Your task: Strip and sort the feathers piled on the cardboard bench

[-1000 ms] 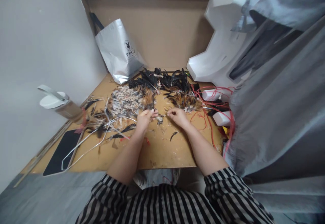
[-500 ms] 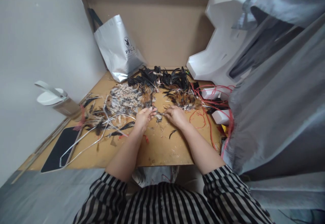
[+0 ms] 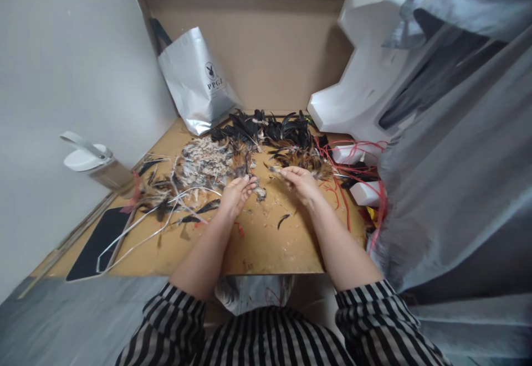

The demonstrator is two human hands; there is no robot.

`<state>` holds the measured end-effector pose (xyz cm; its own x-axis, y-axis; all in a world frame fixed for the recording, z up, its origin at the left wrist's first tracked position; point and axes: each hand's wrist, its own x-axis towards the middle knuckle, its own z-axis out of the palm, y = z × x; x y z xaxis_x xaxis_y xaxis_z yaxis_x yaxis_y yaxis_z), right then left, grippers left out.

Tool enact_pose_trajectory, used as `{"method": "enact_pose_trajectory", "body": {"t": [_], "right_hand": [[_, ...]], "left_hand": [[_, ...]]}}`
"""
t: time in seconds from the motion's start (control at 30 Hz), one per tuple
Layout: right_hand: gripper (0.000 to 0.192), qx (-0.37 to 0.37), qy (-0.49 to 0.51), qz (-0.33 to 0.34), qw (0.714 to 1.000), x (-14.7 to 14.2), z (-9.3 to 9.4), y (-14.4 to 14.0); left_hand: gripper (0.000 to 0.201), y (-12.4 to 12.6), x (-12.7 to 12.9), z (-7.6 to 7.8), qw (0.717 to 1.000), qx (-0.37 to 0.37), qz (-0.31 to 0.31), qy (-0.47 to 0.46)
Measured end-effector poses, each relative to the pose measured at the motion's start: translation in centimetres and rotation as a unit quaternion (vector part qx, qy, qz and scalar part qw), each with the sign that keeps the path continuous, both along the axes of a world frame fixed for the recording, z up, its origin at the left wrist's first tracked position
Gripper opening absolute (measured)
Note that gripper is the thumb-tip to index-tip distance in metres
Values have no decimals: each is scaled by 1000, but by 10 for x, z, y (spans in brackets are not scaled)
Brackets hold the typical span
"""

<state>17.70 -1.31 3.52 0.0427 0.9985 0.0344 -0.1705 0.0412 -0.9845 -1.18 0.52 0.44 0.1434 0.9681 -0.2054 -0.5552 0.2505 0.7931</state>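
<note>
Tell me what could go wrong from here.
The small tuft pinched in the right hand could slip and get lost among the loose feathers. The white strip crosses the dark panel; catching it might drag the panel. The red cords are tangled and could snag.

Over the yellowish-brown tabletop (image 3: pixel 282 252) lie black feathers (image 3: pixel 286 133) toward the back, a pale feather heap (image 3: pixel 203 161) left of middle, and brown feathers (image 3: pixel 301 159) over to the right. A silver bag (image 3: pixel 187 83) stands back left; a dark slab (image 3: pixel 95 241) lies front left.
</note>
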Motion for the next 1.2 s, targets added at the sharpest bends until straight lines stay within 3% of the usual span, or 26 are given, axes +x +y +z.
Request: {"method": "enact_pose_trajectory", "body": {"t": [0.13, 0.33, 0.73, 0.93, 1.2], "right_hand": [[28, -79, 190, 42, 978, -23, -1, -5], [28, -121, 260, 69, 955, -52, -16, -7], [30, -94, 174, -4, 980, -67, -26, -10], [29, -73, 124, -8, 990, -64, -31, -8], [32, -47, 45, 17, 998, -57, -23, -9]], "left_hand": [[11, -5, 7, 1, 999, -1, -36, -20], [16, -9, 14, -5, 998, 19, -49, -31], [18, -10, 14, -7, 997, 52, -59, -27], [20, -11, 15, -7, 994, 73, -76, -15], [15, -7, 12, -8, 995, 56, -78, -22]]}}
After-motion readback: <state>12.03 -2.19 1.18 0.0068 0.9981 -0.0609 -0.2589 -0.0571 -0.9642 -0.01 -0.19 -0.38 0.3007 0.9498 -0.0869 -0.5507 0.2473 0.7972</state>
